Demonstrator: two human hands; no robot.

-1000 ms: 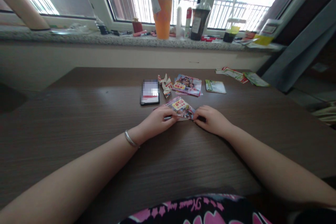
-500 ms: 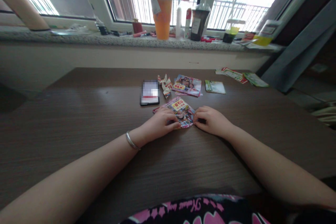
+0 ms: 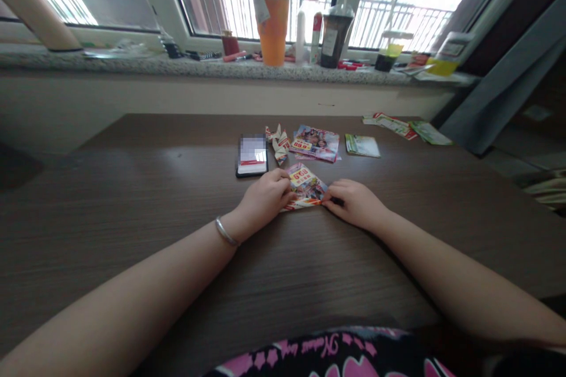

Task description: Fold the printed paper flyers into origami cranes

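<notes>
A colourful printed paper sheet (image 3: 306, 181) lies on the table between my hands, its near edge folded up into a narrow strip with orange and white showing. My left hand (image 3: 266, 193), a silver bangle at its wrist, has its fingers closed on the sheet's left side. At the right corner my right hand (image 3: 351, 201) pinches the paper between thumb and fingers. Just beyond the sheet are a folded paper figure (image 3: 279, 144), a phone (image 3: 252, 156) with a blurred screen, and a small stack of printed sheets (image 3: 316, 142).
A green and white paper pad (image 3: 362, 145) and several paper strips (image 3: 391, 125) lie at the table's far right. Behind the table (image 3: 145, 212), the windowsill (image 3: 194, 68) holds a large orange drink cup (image 3: 273, 26), a dark drink cup (image 3: 336, 38) and bottles.
My left hand has shifted to the sheet's left edge and closed more. The sheet's near edge is now folded over, showing an orange and white strip. My right hand has moved slightly left.
</notes>
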